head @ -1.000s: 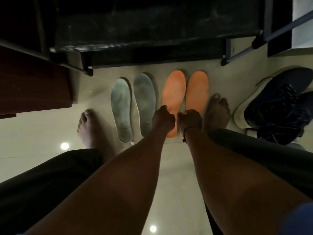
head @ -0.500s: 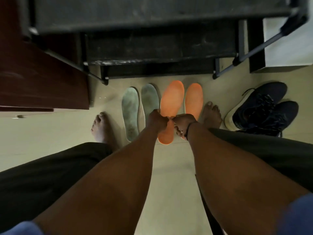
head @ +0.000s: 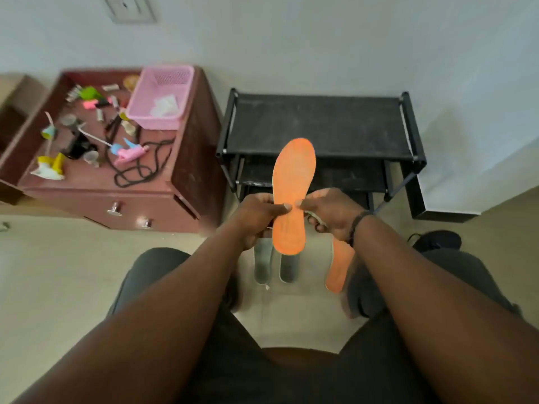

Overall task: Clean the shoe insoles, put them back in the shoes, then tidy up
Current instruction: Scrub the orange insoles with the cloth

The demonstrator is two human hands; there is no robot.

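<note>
An orange insole (head: 293,193) is held upright in front of me, toe end up. My left hand (head: 256,218) pinches its narrow waist from the left and my right hand (head: 329,214) pinches it from the right. A second orange insole (head: 338,268) lies on the floor under my right wrist. Two grey insoles (head: 264,265) (head: 288,268) lie side by side on the floor below the lifted one, partly hidden by my hands. A dark shoe (head: 437,239) peeks out behind my right forearm.
A black shoe rack (head: 318,126) stands against the wall straight ahead. To the left is a maroon drawer cabinet (head: 186,176) with a pink basket (head: 160,97), a pink glue gun (head: 128,154), a black cord and small clutter on top. My knees flank the insoles.
I have lifted one orange insole off the floor with both hands. The view has risen and brightened, and now shows the cabinet top and wall.
</note>
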